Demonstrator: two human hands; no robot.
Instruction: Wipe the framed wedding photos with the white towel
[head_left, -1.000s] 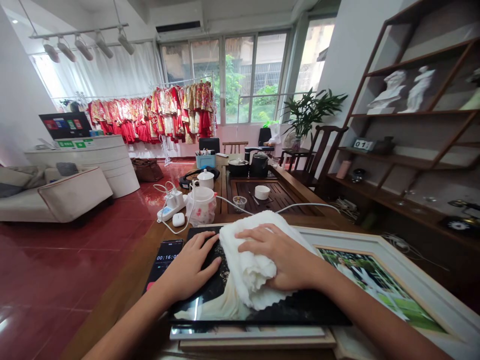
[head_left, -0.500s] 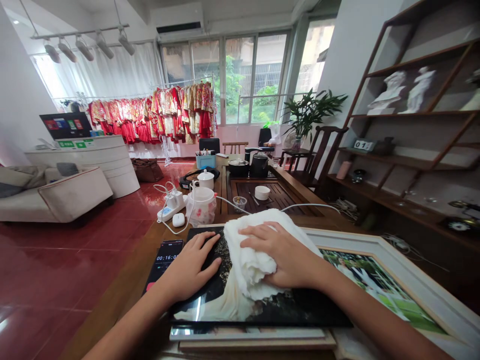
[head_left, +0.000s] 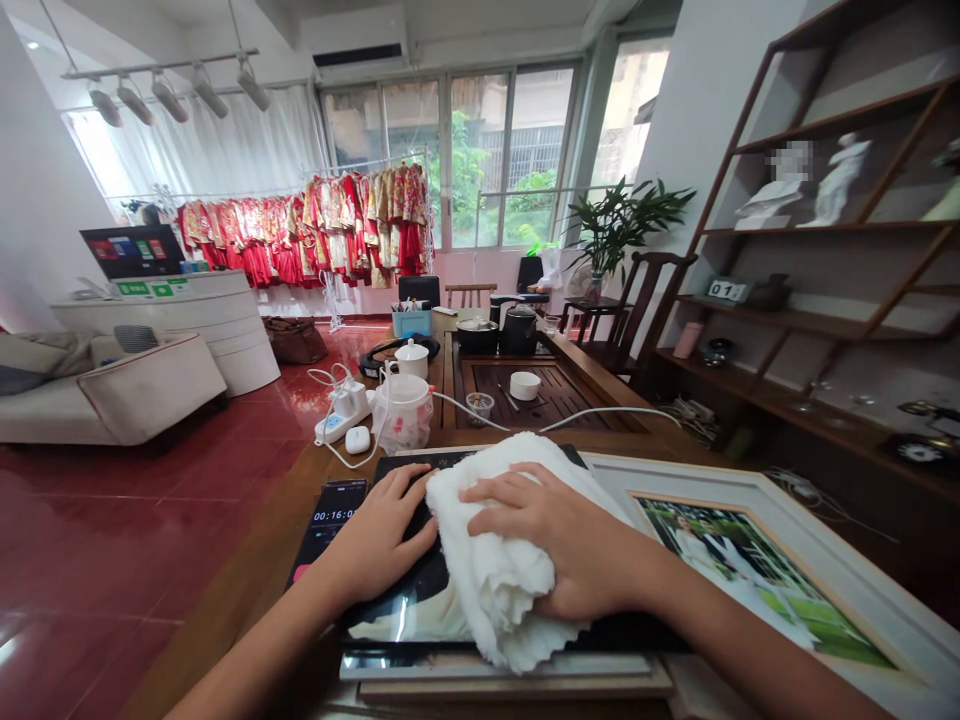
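My right hand [head_left: 559,545] lay palm-down on a bunched white cloth [head_left: 491,570], fingers curved over its folds and gripping them, the thumb hidden beneath. The cloth sat on the dark glossy photo panel [head_left: 409,622], covering its middle and hanging a little past its near edge. My left hand [head_left: 379,540] rested flat on the left part of the panel, fingers loosely spread and holding nothing, its fingertips just beside the cloth. The panel lay on top of other flat boards at the near end of the wooden table [head_left: 289,530]. Just left of the panel lay a phone [head_left: 328,520] with a timer on its screen. To the panel's right, touching it, lay a white-framed picture [head_left: 757,560]. Beyond the panel's far edge stood a white jug [head_left: 405,412], with a small white case [head_left: 358,439] near it.
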